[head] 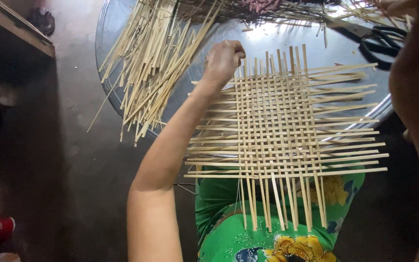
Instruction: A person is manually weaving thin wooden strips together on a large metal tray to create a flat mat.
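Head view: our left hand [223, 60] fisted on the far-left corner of the woven bamboo mat [280, 131], half on the round metal desk [117, 29]. Right hand [413, 82] blurred, grip unclear. Centre woven; strip ends loose, spare strips [146, 63] piled left.

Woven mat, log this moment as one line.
left hand: fist on woven mat far-left corner | right hand: raised, blurred | loose strips, scissors on metal tray

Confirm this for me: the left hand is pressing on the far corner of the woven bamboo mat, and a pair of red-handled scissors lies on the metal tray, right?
Not quite: the scissors have black handles, as the head view shows. The left hand does press the woven bamboo mat at its far corner, on the metal tray.
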